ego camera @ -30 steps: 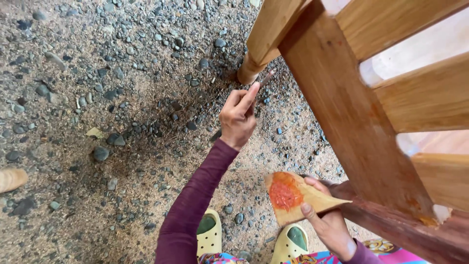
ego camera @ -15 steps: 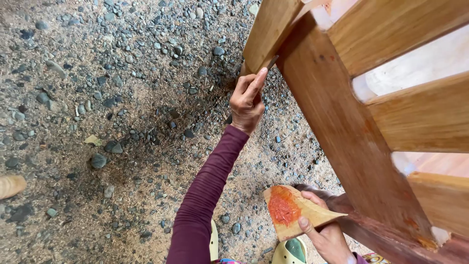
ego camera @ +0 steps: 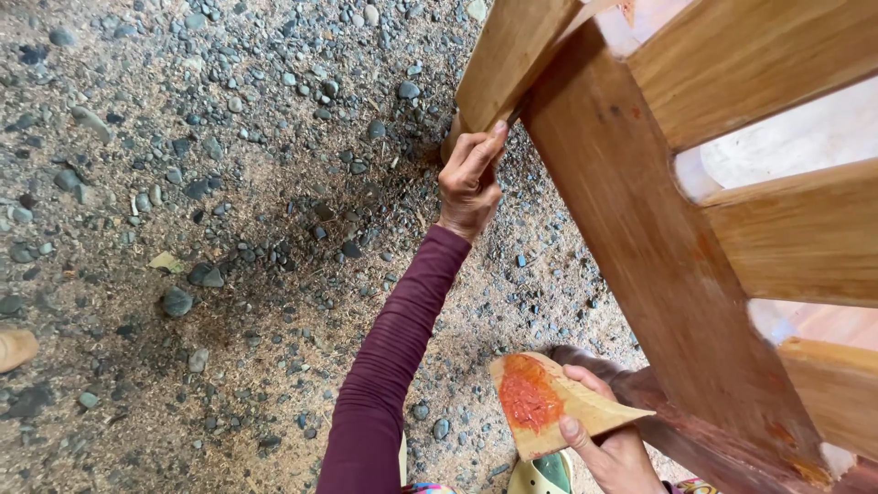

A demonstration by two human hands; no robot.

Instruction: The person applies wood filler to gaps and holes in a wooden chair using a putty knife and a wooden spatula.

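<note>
**Wooden frame, orange paste, two busy hands**

Wooden rails are filling the right side of the view: one thick diagonal post (ego camera: 658,247) is running from upper centre down to the lower right, and three crosspieces are branching off it to the right. One more slanted leg (ego camera: 512,64) is reaching down to the gravel ground (ego camera: 183,229) at upper centre.

One left hand (ego camera: 468,178), on a maroon sleeve (ego camera: 393,366), is stretching forward and up, its fingers pressing narrowly against the lower end of that slanted leg; whether anything small is pinched there, I cannot tell. One right hand (ego camera: 608,448) is staying low, near the body, gripping one flat wood scrap (ego camera: 558,407) that is carrying a single smear of orange paste (ego camera: 529,395).

So the leg's foot is lying ahead of and above the scrap, well apart from it, with the left hand already touching it and the right far behind. The leg's long axis is slanting from upper right to lower left. One green sandal (ego camera: 544,474) is peeking in at the bottom edge, just beside the right hand.
</note>
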